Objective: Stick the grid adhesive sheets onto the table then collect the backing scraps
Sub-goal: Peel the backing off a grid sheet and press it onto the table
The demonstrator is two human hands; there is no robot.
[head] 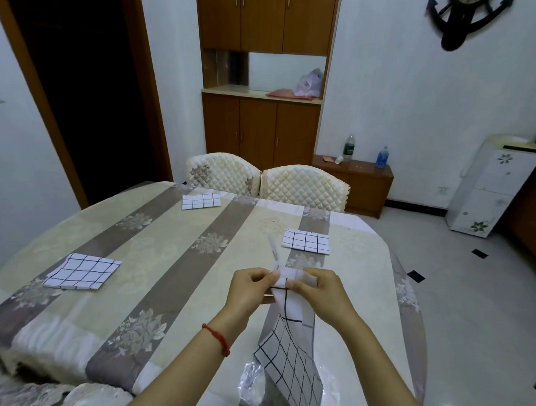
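A long white adhesive sheet with a black grid (288,370) hangs nearest to the camera, with its top end between both hands. The left hand (251,288) pinches the top edge with thumb and forefinger, and the right hand (320,291) pinches the same end just beside it. A thin clear backing strip (273,253) rises from the pinch. Beyond the grip, a square grid sheet (306,241) lies on the striped beige and grey tablecloth (167,260). To the left of the grip lies a second square sheet (82,271), and a third one (201,201) is far behind
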